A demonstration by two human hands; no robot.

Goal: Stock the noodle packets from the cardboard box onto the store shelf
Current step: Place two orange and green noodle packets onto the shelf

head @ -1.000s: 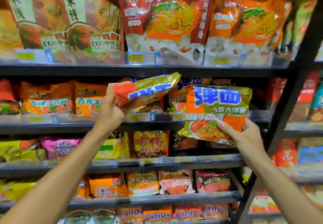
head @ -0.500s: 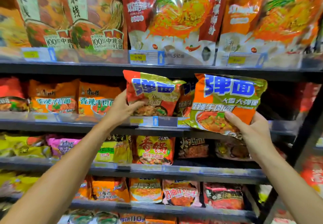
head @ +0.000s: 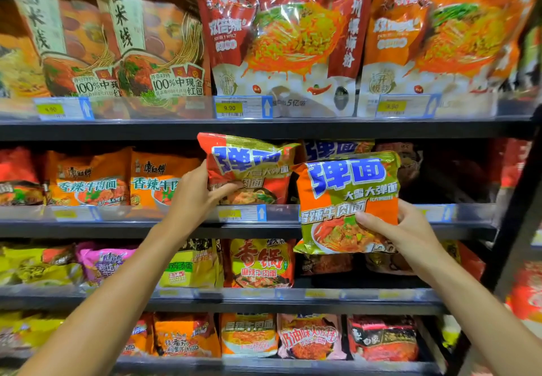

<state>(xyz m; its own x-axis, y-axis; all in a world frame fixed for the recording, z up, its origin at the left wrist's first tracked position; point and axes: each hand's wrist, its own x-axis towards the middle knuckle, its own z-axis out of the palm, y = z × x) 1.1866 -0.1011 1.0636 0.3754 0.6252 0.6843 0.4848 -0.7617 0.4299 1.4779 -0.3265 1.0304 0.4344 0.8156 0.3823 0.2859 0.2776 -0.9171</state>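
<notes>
1. Placement is happening: left hand (head: 196,196) is gripping one packet (head: 249,167), seating it upright on the shelf (head: 281,226).
2. Right hand (head: 401,229) is holding a second packet (head: 346,199) just outside the shelf, needing the dark gap beyond its fingers next.

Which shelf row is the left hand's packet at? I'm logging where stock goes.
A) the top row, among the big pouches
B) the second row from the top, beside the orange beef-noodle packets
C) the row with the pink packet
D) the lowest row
B: the left hand holds its noodle packet upright on the second shelf, just right of the orange packets, under the big pouches.
</notes>
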